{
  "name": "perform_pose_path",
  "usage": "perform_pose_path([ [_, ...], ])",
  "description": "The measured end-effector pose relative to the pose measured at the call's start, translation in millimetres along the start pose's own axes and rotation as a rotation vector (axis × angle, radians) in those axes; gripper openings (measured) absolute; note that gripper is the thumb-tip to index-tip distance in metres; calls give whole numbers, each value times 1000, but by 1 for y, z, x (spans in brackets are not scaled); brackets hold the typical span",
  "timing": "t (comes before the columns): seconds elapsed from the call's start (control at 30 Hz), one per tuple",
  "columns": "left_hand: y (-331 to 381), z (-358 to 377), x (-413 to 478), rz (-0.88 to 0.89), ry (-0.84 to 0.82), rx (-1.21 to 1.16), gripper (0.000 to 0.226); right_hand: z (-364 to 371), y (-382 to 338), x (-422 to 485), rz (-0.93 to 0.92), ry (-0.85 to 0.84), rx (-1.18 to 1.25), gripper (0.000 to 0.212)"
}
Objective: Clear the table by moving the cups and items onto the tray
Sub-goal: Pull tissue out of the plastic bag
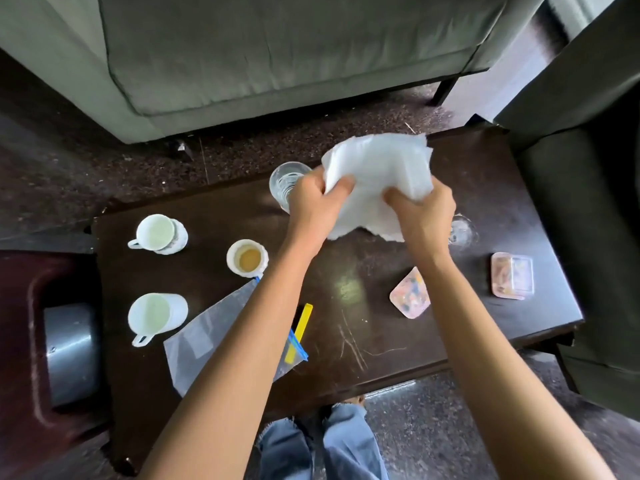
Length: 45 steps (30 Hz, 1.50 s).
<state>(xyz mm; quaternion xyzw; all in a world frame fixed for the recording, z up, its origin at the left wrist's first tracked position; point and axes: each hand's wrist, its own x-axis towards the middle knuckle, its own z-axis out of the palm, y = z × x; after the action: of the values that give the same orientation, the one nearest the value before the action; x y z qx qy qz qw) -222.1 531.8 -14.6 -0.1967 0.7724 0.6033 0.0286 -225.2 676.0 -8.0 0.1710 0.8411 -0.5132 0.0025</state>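
Forearms (235,341) extended, left hand (317,206) and right hand (424,211) both clutch the napkin wad (381,168); careless swinging could topple the glass (284,183) beside the left.

The widest free room on the table (346,289) is the bare dark patch in the middle of the frame, between the two forearms, down to the near edge. At the left stand a cup on a saucer (156,233), a cup with brown drink (247,257) and a mug (152,317), with narrow gaps between them. A clear plastic bag (207,334) and a yellow clip (299,332) lie flat at the lower middle. One glass (285,183) stands just behind the left hand (317,202), a second glass (462,232) just beside the right hand (424,211). Both hands grip a white paper sheet (377,181) above the upper middle. At the right, a pink coaster (410,296) and a lidded box (512,276) lie apart, with bare table between them.
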Motion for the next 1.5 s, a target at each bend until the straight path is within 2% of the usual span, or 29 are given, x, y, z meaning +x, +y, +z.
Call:
perform_pose_path([
  [0.1,26,30,19,106,11,32,10,-7,-3,24,-50,125,104,10],
  [0.23,37,60,41,93,-22,87,16,-5,7,52,-58,199,157,19],
  [0.47,13,91,60,-9,-35,73,21,4,38,70,-69,117,145,22],
  [0.57,9,100,62,-33,-45,53,18,8,51,78,-91,90,37,11],
  [0.67,6,105,62,32,-69,153,21,11,55,84,-123,113,-95,37],
  [0.7,4,105,63,61,-65,225,22,11,57,85,-109,114,-105,38],
  [0.8,-6,106,67,116,13,425,24,14,64,87,-73,76,-111,19],
  [0.9,-13,106,66,123,56,534,27,18,70,87,-76,19,-115,22],
  [0.97,-15,106,65,124,48,558,28,19,74,87,-119,-2,-142,25],
  [1.03,-15,105,63,132,55,566,31,19,74,87,-143,18,-196,19],
  [1.1,-15,103,62,154,96,566,32,16,73,87,-143,79,-260,32],
  [1.2,-18,101,58,235,149,603,27,11,70,84,-221,145,-369,34],
  [1.3,-23,104,56,253,144,645,21,12,74,84,-289,120,-470,33],
  [1.37,-27,107,56,236,132,685,16,17,77,87,-268,74,-521,37],
  [1.5,-33,115,53,208,130,737,11,19,79,91,-190,43,-535,28],
])
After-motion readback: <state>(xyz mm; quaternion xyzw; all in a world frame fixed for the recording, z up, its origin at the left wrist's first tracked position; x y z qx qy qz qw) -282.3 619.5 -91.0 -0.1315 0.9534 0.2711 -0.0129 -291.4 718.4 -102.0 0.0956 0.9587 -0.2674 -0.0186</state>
